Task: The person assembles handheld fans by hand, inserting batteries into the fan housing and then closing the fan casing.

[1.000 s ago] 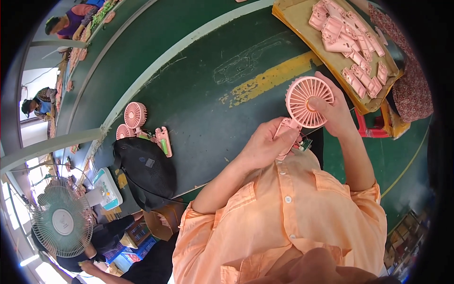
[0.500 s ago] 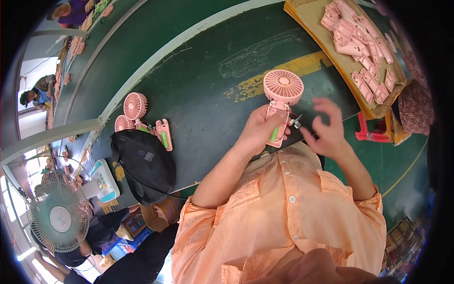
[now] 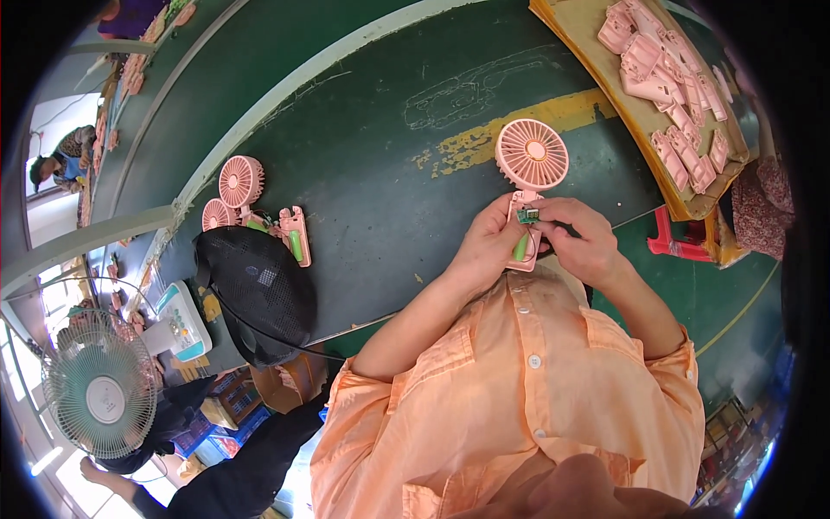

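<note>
A pink handheld fan [image 3: 533,156] with a round grille is held upright in front of my shirt, its handle opened to show a green battery [image 3: 520,249]. My left hand [image 3: 481,240] is closed round the left side of that handle. A small green circuit board [image 3: 527,215] sits over the upper handle, pinched by the fingers of my right hand [image 3: 586,238]. Thin wires run near the board; where they end is hidden by my fingers.
Far right, a cardboard tray [image 3: 644,143] holds many pink plastic shells [image 3: 661,73]. To the left are more pink fans [image 3: 241,181], a pink handle with a battery [image 3: 296,235], a black mesh bag [image 3: 259,285] and a standing fan [image 3: 105,398]. A red stool [image 3: 664,240] stands right.
My right hand has come in from the right to the handle and now holds the green board there. The small white-and-metal part beside the handle no longer shows. The fan has shifted slightly right.
</note>
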Demonstrator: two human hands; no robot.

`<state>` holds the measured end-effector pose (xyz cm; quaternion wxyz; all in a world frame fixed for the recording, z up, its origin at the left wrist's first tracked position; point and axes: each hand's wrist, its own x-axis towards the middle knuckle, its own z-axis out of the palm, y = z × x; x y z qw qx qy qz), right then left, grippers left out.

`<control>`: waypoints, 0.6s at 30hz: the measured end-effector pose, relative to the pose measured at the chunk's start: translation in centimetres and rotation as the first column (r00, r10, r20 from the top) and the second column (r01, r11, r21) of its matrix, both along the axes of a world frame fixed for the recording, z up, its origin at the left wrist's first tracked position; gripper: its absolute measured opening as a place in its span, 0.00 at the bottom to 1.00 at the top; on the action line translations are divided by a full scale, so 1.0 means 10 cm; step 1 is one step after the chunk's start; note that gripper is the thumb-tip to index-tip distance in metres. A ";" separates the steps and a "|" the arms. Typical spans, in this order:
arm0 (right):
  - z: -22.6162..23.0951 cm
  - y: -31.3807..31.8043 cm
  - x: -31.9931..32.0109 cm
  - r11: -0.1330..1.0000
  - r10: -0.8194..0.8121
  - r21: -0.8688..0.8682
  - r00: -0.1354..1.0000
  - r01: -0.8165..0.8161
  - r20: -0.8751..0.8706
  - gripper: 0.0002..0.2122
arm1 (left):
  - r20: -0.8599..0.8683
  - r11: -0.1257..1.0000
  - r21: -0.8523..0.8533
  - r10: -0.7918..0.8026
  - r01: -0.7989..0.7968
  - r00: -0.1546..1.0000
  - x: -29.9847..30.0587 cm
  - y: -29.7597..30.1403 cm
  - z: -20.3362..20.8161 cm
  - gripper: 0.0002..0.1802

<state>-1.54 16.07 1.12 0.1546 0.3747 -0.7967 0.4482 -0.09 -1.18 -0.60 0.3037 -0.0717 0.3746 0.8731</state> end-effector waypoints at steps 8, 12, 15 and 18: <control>0.12 0.00 0.02 0.985 -0.081 0.143 0.991 0.097 -0.109 0.08 | -0.041 0.996 0.043 -0.070 0.072 0.997 -0.02 -0.06 -0.02 0.17; 0.05 -0.02 0.09 0.990 -0.113 0.087 0.994 0.113 -0.014 0.08 | -0.042 0.982 0.168 -0.083 0.089 0.996 0.00 -0.09 -0.05 0.19; 0.02 -0.03 0.10 0.987 -0.145 0.073 0.989 0.146 -0.025 0.09 | -0.047 0.986 0.129 -0.096 0.101 0.994 0.02 -0.09 -0.03 0.19; -0.01 -0.04 0.08 0.984 -0.164 0.066 0.986 0.165 -0.019 0.08 | -0.034 0.988 0.117 -0.099 0.103 0.994 0.00 -0.07 -0.04 0.19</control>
